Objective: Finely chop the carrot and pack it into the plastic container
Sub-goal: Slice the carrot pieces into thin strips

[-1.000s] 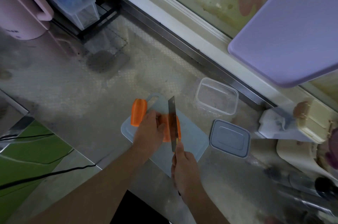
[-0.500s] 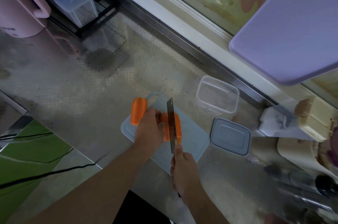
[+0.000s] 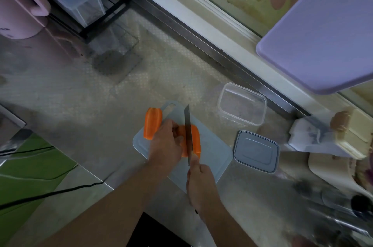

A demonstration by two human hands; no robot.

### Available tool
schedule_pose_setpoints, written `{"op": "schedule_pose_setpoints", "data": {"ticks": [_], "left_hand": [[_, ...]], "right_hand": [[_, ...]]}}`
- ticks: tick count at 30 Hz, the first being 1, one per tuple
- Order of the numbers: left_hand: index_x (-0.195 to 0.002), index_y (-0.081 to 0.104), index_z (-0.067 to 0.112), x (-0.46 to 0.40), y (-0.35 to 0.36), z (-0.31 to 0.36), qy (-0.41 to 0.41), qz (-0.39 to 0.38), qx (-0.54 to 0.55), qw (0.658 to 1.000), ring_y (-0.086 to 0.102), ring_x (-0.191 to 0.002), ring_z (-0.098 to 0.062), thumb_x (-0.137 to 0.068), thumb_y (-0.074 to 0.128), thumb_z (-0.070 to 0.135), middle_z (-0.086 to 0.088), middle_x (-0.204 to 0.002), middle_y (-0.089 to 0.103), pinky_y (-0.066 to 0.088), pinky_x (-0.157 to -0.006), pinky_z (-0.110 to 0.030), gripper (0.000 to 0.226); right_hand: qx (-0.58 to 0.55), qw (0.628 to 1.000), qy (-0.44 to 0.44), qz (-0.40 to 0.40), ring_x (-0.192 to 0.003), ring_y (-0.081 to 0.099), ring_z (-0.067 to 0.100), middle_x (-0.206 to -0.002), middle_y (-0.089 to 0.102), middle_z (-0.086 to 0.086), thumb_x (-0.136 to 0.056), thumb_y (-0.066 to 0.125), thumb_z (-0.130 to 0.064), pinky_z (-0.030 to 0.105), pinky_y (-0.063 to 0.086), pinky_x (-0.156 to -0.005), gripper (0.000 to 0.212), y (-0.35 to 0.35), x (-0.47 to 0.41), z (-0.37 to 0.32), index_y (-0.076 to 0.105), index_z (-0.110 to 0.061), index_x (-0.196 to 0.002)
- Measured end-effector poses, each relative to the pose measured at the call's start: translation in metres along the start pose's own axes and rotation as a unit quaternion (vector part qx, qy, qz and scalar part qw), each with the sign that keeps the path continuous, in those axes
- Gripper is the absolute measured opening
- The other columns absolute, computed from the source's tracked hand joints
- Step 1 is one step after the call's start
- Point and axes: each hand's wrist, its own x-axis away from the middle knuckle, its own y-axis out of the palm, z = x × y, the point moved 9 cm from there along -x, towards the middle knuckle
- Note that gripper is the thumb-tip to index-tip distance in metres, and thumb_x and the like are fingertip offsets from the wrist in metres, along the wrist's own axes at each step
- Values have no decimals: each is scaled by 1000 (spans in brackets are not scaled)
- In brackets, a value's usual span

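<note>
I stood over the pale, speckled table point(image 3: 101, 105) with a light blue-grey plastic cutting board point(image 3: 214, 154) lying flat in front of me. My left hand point(image 3: 166, 145) was pressed down on a thick orange piece of carrot point(image 3: 194, 140) in the middle of the board, my fingers point(image 3: 177, 131) curled over its left side to pin it in place. My right hand point(image 3: 200, 184) was clenched around the handle of a long, dark, narrow-bladed kitchen knife point(image 3: 188, 131); the handle itself was hidden inside my grip. The blade stood edge-down along the carrot piece, just beside my left fingertips, its tip pointing away from me past the far end of the carrot. I could not tell how deep the edge sat in the flesh.

A second orange chunk of carrot point(image 3: 152, 123) lay at the far left corner of the board, partly over its edge, just beside my left hand and apart from the piece under the knife.

To the right of the board, beyond its far corner, the clear rectangular plastic container point(image 3: 241, 103) stood open and upright on the table, near the metal sill. Nearer to me, its grey-blue rectangular lid point(image 3: 256, 151) lay flat on the table just beside the board's right edge. A large lilac plastic board point(image 3: 323, 31) hung into view at the upper right, and a pink kettle point(image 3: 18, 10) stood at the far left.
</note>
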Motion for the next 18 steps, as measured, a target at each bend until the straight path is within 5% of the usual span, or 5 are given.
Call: {"op": "schedule_pose_setpoints", "data": {"ticks": [7,10,18], "left_hand": [[-106,58,22,1,-2,0,-6,-8,18,1000,62,-87,-5,-96,65,12,8,-93,65,46,-76,-24,16],[-106,58,24,1,-2,-1,-16,-7,18,1000,61,-86,-5,-98,64,10,8,-92,64,44,-70,-20,17],[-108,59,24,1,-2,-1,-12,0,21,1000,60,-89,-7,-97,65,10,10,-93,62,41,-72,-20,18]], "right_hand": [[-26,1000,-11,11,-46,41,2,-61,45,-7,-103,38,-59,18,35,-46,47,12,-17,-6,48,-24,-73],[-54,998,-9,16,-45,32,7,-55,36,-8,-87,38,-75,25,29,-46,56,6,-17,-2,41,-24,-66],[1,999,22,31,-56,44,15,-60,47,-2,-101,38,-63,27,34,-54,56,-13,6,41,53,-21,-68]]}}
